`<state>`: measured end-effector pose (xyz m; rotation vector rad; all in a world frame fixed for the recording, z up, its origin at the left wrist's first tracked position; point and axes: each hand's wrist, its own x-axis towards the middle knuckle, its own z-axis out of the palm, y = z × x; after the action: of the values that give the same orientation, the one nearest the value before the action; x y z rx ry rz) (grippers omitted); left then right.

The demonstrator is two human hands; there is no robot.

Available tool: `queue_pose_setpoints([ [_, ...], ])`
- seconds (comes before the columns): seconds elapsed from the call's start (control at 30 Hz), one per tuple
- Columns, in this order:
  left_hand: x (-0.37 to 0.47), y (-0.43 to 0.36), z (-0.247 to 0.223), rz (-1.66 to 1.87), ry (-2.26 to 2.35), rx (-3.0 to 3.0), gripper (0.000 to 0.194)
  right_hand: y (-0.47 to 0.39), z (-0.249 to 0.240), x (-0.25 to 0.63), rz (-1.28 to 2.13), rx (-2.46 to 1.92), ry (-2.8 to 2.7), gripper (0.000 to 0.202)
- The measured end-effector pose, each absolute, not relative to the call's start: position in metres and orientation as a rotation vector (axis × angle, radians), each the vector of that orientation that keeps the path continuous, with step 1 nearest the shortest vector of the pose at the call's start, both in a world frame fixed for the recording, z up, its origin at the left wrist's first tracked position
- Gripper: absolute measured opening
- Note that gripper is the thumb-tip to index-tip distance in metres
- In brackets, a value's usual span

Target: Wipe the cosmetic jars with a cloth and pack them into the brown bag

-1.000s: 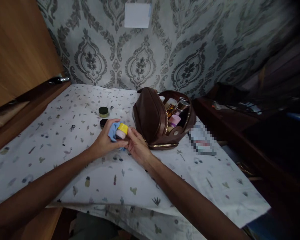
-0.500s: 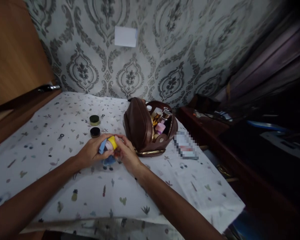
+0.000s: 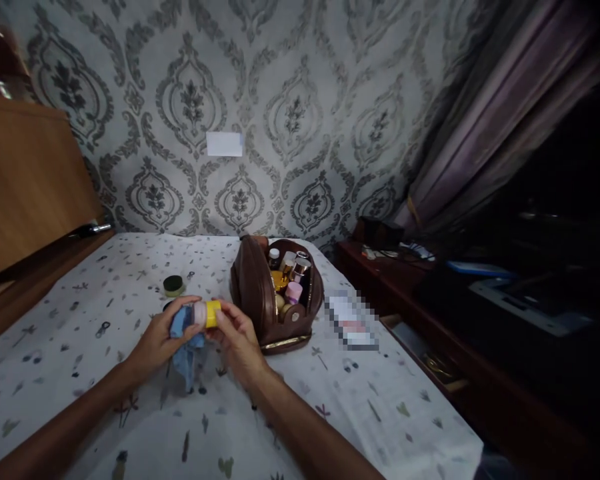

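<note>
Between my hands is a small jar (image 3: 200,315) with a pale body and a yellow lid, tilted onto its side above the table. My left hand (image 3: 153,341) is closed around the pale end, with a blue cloth (image 3: 184,367) bunched against it and hanging below. The fingers of my right hand (image 3: 241,339) are closed on the yellow lid. Just beyond my left hand stands a dark-lidded jar (image 3: 173,286); a second dark lid is mostly hidden behind that hand. To the right, an unzipped brown bag (image 3: 253,287) holds several bottles and a pink-capped jar (image 3: 293,292).
A patterned white cloth covers the table (image 3: 300,407). Right of the bag lies a flat, pixelated item (image 3: 353,323). A partly open drawer (image 3: 420,350) is beyond the table's right edge. At left stands a wooden cabinet (image 3: 27,180); papered wall rises behind.
The view has tilted up and shifted right. The jar has turned more sideways in my hands, and more of the blue cloth hangs down. My left hand now covers most of the nearer dark-lidded jar.
</note>
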<state>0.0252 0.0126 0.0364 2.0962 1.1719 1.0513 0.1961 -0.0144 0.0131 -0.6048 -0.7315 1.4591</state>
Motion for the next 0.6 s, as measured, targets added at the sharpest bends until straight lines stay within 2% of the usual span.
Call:
queue_pose_setpoints([
  [0.23,0.048,0.025,0.069,1.147,0.989,1.906,0.044,-0.025,0.034,0.202,1.242,-0.678,-0.934,0.048],
  [0.43,0.088,0.038,0.099,1.248,0.885,1.613,0.049,-0.035,0.073,0.225,0.756,-0.714,-1.270,0.039],
  [0.6,0.137,0.067,0.129,1.352,0.859,1.648,0.044,-0.018,0.109,0.267,0.664,-0.749,-1.298,0.039],
])
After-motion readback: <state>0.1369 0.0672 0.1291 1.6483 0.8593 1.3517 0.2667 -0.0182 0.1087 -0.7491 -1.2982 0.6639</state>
